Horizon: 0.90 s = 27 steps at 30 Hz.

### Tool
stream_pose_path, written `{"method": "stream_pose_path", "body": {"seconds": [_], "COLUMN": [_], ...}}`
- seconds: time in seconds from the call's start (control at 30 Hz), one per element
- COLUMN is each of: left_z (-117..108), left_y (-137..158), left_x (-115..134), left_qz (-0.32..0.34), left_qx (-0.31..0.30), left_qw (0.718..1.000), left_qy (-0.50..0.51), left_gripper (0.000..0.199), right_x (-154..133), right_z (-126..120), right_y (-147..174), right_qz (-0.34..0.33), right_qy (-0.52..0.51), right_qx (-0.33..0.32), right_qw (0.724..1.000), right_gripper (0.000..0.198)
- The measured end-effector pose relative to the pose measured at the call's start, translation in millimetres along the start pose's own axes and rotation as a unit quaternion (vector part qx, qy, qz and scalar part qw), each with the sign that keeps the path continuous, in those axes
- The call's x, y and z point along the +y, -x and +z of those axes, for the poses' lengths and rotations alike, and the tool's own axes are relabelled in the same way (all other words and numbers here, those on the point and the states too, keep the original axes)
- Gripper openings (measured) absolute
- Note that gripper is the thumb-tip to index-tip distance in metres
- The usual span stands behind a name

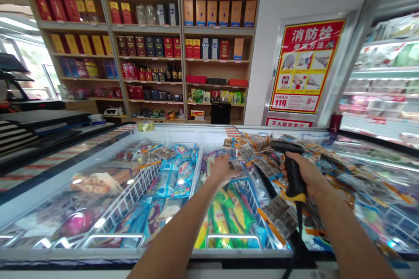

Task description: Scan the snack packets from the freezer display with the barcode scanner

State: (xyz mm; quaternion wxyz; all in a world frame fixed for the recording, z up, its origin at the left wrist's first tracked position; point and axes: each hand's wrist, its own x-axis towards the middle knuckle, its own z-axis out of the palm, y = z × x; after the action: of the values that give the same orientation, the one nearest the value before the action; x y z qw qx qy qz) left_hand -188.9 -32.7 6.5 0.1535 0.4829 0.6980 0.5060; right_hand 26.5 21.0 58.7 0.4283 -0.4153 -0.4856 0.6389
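Note:
My right hand [303,172] grips a black barcode scanner [294,178] with a yellow-orange band low on its handle. Its head points left over the piled packets, and a black cable runs down from it. Farther left, my left hand [221,169] reaches over the chest freezer with its fingers curled in. A brown snack packet [238,168] is right beside these fingers; blur hides whether they hold it. Many flat packets with orange and blue edges [268,163] lie heaped around the scanner. One such packet [280,215] rests below it, near the front.
White wire baskets [196,170] divide the freezer, holding blue packs [176,174] and green-yellow packs [229,211]. A black counter [46,119] stands left. Behind are shelves of boxed goods [149,47], a red poster [306,67] and a lit cooler [386,82].

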Motion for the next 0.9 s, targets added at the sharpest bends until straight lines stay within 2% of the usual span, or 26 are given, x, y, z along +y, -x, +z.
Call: {"method": "stream_pose_path", "body": {"seconds": [0.17, 0.27, 0.4, 0.57, 0.9], "left_z": [-43.5, -54.3, -56.2, -52.1, -53.5], "left_y": [-4.6, -3.7, -6.6, -11.9, -16.3], "left_x": [-22.2, -29.0, -34.5, -38.7, -34.5], "left_qz": [-0.035, -0.063, -0.048, -0.017, -0.089], "left_qx": [0.109, 0.117, 0.092, 0.089, 0.112], "left_qw": [0.993, 0.991, 0.994, 0.996, 0.989], "left_qy": [-0.026, 0.000, 0.021, -0.012, 0.037], "left_gripper": [0.042, 0.038, 0.035, 0.037, 0.038], "right_x": [8.6, 14.0, 18.5, 23.1, 30.0], "right_z": [25.4, 41.2, 55.3, 65.5, 72.7], "right_y": [10.0, 17.0, 25.8, 37.6, 46.3], "right_qz": [0.026, 0.054, 0.087, 0.109, 0.134], "right_qy": [-0.017, -0.012, -0.006, 0.003, 0.048], "right_qx": [-0.069, -0.090, -0.113, -0.149, -0.171], "right_qw": [0.997, 0.994, 0.990, 0.983, 0.975], "right_gripper": [0.013, 0.013, 0.014, 0.014, 0.023]}}
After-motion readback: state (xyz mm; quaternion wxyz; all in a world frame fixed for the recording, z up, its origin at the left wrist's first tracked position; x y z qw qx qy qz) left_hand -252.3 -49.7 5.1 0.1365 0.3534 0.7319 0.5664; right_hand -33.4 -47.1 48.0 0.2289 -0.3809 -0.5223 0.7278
